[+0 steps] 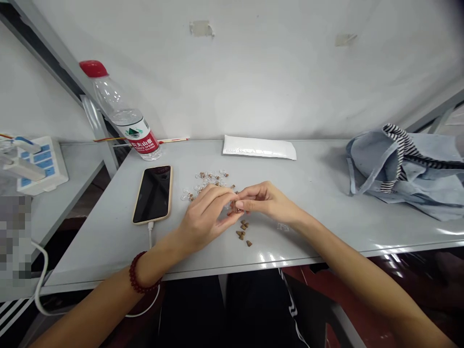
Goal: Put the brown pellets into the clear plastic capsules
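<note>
My left hand (205, 217) and my right hand (266, 200) meet above the grey table top (319, 193), their fingertips pinching a tiny clear-and-brown piece (236, 207) between them. The left wrist wears a dark red bead bracelet (139, 273). Behind my left fingers lies a scatter of small clear pieces with brown bits (207, 181). A small heap of loose brown pieces (242, 232) sits just below my hands, close to the right hand's heel. Part of the scatter is hidden behind my left hand.
A phone in a tan case (152, 195) lies left of my hands, its white cable running over the table edge. Farther back are a red-capped water bottle (136, 125) and a white padded envelope (259, 147). A denim bag (402, 169) lies right; a power strip (43, 164) stands left.
</note>
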The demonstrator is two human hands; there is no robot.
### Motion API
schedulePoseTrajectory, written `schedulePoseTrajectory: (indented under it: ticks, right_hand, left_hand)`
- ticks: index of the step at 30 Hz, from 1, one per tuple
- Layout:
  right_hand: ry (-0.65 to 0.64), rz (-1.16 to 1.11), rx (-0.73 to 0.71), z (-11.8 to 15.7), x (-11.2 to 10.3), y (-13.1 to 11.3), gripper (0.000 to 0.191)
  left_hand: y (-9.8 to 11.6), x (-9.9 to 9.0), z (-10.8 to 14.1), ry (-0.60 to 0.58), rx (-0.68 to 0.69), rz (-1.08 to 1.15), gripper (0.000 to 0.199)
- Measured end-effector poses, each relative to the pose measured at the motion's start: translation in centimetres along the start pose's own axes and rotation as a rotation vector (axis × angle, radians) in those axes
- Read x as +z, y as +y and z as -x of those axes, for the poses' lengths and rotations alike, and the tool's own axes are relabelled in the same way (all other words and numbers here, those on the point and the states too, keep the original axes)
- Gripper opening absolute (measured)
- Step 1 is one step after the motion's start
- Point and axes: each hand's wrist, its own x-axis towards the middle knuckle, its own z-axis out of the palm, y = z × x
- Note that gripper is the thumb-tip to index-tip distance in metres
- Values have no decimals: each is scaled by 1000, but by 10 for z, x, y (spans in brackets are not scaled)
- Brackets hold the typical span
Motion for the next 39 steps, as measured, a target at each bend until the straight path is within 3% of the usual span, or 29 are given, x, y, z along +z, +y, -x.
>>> schedulePoseTrajectory:
  ticks: [2,4,8,11,13,16,21,26,30,39]
  right_hand:
    - [-41,61,13,3,-3,-5,27]
    - [8,180,11,6,-7,-10,29]
    - [426,595,-87,10,-27,-13,24]
    - [562,771,-64,16,-49,-13,21]
    - [483,827,45,22,-63,-14,19]
    - [251,891,248,32,-77,-15,19]
    - [50,923,304,40,-86,-14,25]
    - [74,910,503,41,-94,-8,30]
    - [88,904,575,39,-95,-3,21]
    - [180,1022,475,30,-86,2,10]
  left_hand:
    - [-2,-2,-1,0,-11,-22,20]
    - [-7,-3,-1,-26,-31,-25,17]
    - [-24,-3,3,-116,-111,-23,19]
    - [-31,-3,4,-154,-149,-64,24]
    - [-29,-3,3,-151,-161,-92,29]
    - [-21,-4,2,-185,-133,-30,30]
    - [-6,1,4,-340,-38,264,20]
    - [-2,7,8,-482,-5,266,23]
    - [-3,10,10,-562,15,273,23]
    - [-6,15,13,-564,-28,261,19]
